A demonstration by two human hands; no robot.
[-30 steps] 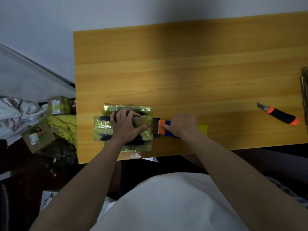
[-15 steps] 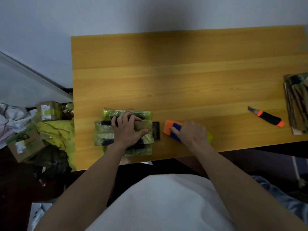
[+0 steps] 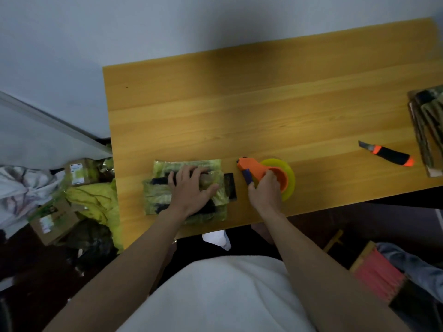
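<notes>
Since the earlier frames, the tape dispenser (image 3: 260, 172) has been drawn away from the end of the wrapped bundle (image 3: 153, 195) and turned, so that its yellow tape roll (image 3: 289, 172) is now seen face-on. It is gripped by the right hand (image 3: 265, 192), whose fingers are curled round the orange body and the blue handle. The dispenser is held just over the near part of the wooden table (image 3: 239, 111), a little to the right of the bundle and apart from it; whether it touches the tabletop cannot be told.

The bundle, wrapped in greenish plastic film, is kept at the table's near left corner. It is pressed down by the left hand (image 3: 189, 188), which is laid flat on top with fingers spread and thumb stretched towards the right. A black strip (image 3: 229, 186) is seen at the bundle's right end.

An orange and black utility knife (image 3: 387, 156) is left well to the right, near a pile of cardboard (image 3: 429, 130) at the table's edge.
</notes>
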